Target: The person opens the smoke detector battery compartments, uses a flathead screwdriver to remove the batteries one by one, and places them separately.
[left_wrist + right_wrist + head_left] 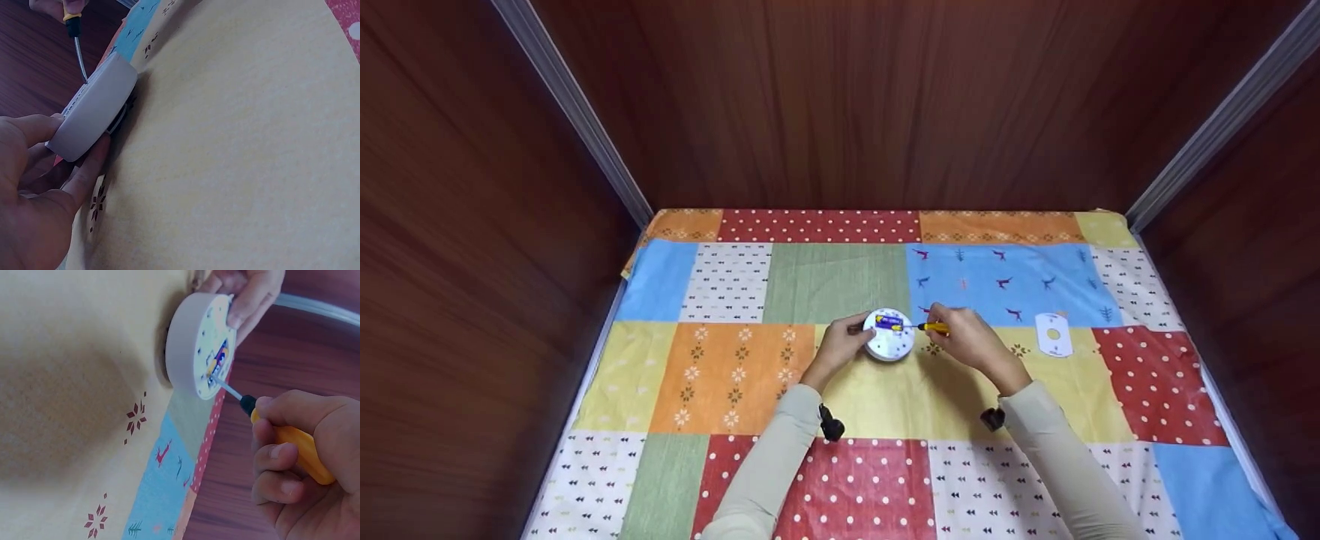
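A round white battery-powered device (891, 346) is gripped at its left edge by my left hand (838, 346), thumb on its face and fingers beneath. In the right wrist view, purple-and-yellow batteries (221, 355) lie in a recess of that face. My right hand (969, 339) holds a screwdriver (298, 447) by its yellow handle, fingers curled round it. The screwdriver's metal tip touches the device near the end of the batteries. Seen from the left wrist, the device (95, 109) tilts above the cloth. Its underside is mostly hidden.
A flat white plate (1054, 335) with a round central hole lies on the cloth to the right of my right hand. Patchwork cloth (840, 285) covers the table. Dark wooden panels (840, 105) stand behind and at both sides.
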{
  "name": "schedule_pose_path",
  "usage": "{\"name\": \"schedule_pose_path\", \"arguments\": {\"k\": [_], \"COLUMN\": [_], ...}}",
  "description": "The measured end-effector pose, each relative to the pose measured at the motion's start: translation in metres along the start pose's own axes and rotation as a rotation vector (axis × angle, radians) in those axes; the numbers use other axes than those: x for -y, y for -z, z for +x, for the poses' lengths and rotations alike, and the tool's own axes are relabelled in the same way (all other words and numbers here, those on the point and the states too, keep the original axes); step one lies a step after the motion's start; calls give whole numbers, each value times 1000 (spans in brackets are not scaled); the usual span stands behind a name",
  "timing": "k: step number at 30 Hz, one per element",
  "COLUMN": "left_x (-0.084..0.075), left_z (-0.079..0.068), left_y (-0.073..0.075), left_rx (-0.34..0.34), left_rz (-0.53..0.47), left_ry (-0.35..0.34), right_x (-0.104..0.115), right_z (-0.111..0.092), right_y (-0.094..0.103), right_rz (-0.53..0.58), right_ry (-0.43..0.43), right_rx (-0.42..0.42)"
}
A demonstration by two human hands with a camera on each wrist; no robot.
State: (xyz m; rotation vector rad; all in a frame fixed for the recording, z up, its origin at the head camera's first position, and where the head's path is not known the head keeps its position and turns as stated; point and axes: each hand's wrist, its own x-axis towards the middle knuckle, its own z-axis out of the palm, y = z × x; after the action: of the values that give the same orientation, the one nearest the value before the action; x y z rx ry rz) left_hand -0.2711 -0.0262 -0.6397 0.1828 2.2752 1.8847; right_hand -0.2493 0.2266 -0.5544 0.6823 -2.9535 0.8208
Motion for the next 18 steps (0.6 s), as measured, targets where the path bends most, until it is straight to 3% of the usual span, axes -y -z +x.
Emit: {"name": "schedule_pose_path", "arguments": {"k": [18], "left_x": [0], "left_z": [-2], "left_y": [1], "left_rx": [7], "left_rz": [60], "left_ry": [-29], "right_x": [10], "right_z": [7], "right_y": [4], "right_rz": [-113], "right_ry": [76], "right_rx": [15]}}
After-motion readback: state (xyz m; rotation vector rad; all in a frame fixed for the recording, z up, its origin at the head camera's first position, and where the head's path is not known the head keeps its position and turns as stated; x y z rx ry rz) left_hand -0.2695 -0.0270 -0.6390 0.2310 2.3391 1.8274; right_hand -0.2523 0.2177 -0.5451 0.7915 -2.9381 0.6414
